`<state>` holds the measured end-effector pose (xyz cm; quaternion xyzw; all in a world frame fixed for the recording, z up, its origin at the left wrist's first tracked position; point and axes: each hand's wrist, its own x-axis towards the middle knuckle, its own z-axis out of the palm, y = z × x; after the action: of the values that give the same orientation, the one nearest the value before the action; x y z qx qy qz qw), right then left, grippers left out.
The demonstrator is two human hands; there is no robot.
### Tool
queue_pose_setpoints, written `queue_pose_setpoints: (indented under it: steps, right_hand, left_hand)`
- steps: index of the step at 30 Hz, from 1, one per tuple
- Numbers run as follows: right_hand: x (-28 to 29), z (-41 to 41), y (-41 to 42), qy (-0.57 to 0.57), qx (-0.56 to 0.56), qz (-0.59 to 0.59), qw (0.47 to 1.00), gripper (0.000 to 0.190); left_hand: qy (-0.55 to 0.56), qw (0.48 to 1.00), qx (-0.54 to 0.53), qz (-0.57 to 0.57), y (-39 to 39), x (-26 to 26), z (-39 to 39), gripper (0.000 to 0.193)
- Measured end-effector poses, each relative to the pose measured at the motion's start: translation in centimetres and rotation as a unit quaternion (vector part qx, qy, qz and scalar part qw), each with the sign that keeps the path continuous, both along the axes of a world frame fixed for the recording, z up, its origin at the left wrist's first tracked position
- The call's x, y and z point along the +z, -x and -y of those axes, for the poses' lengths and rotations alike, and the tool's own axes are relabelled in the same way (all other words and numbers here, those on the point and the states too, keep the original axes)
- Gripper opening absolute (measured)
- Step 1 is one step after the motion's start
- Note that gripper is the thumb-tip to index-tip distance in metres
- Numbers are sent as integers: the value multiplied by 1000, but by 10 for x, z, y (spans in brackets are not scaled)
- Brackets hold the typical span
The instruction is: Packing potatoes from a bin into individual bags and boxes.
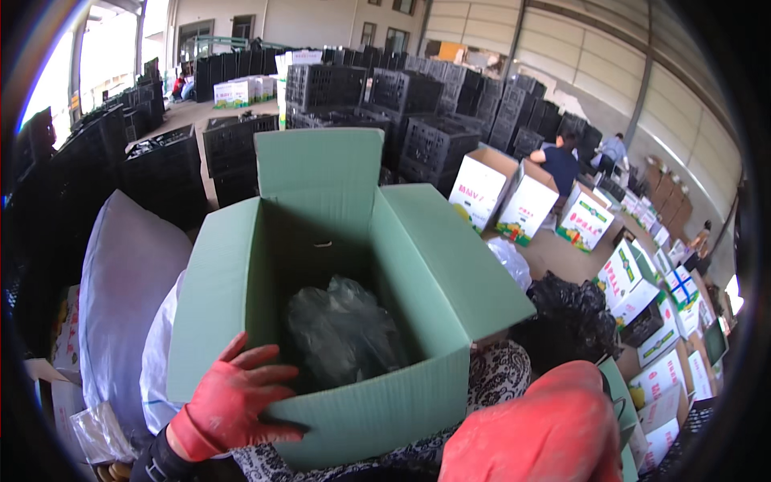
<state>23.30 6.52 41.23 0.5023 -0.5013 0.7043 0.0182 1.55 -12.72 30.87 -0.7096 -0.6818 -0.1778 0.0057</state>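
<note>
An open green cardboard box (367, 416) stands before me with its flaps spread outward. Inside, on its floor, lies a crumpled clear plastic bag (346, 331). My left hand (241, 400), in a red rubber glove, rests with fingers spread at the box's near left corner. My right hand (533, 431), in a red glove too, is at the lower right, apart from the box; its fingers are hidden, so whether it holds anything does not show. Black-and-white patterned cloth (497, 370) lies beneath and beside the box.
A stuffed pale sack (129, 271) leans at the left. Black plastic crates (325, 87) are stacked ahead. White printed cartons (482, 190) stand to the right, near a person in a dark shirt (559, 165). A black plastic bag (566, 307) lies right of the box.
</note>
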Motion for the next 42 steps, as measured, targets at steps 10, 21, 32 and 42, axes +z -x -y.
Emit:
queue_pose_setpoints:
  steps: [10, 21, 32, 42]
  right_hand:
    - [14, -38, -16, -88, 0, -41, 995, 20]
    - [-4, -143, 187, -553, -648, -348, 391, 111]
    - [-47, -171, 347, -690, -614, -104, 369, 140]
    - [-79, -205, 287, -652, -628, 4, 425, 70]
  left_hand:
    - [-8, 999, -31, -13, 2, -4, -9, 50]
    - [-93, 994, -16, -57, -104, -59, 45, 36]
    - [-161, 987, 5, 22, -125, -63, 48, 28]
    - [-159, 986, -23, 47, -108, -55, 48, 25]
